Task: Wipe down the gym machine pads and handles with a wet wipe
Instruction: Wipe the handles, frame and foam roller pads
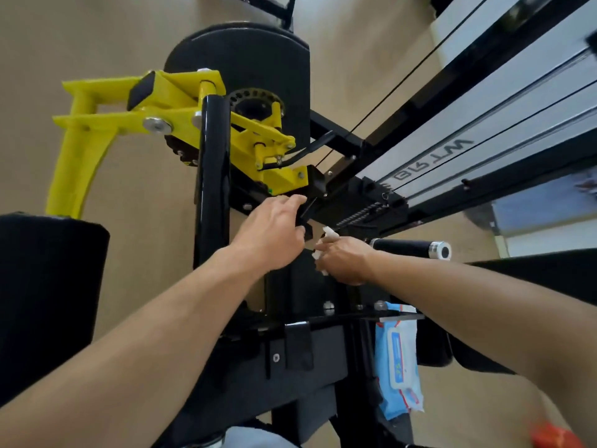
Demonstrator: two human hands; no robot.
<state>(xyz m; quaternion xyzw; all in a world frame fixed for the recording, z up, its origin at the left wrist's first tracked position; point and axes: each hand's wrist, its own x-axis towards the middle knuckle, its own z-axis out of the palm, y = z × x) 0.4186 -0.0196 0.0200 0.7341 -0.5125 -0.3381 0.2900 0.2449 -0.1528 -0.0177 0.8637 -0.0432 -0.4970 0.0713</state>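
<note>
Tan floor behind; black-framed gym machine (213, 189) filled the view. Far left: black cushioned roller pad (48, 286) below the yellow painted steel lever arm (97, 124), untouched. Centre: left hand (274, 234) reached to a small black bracket on the frame, fingers curled around it, probably to steady it for wiping. Just right: right hand (345, 263) held the crumpled white wet wipe (326, 240) pinched among its fingers, near the frame and beside the black rubber handle grip with chrome end cap (410, 248); contact with the frame not discernible. Nearer, lower right: blue soft pack of wipes (399, 360) wedged in the frame, likely kept in reach.
</note>
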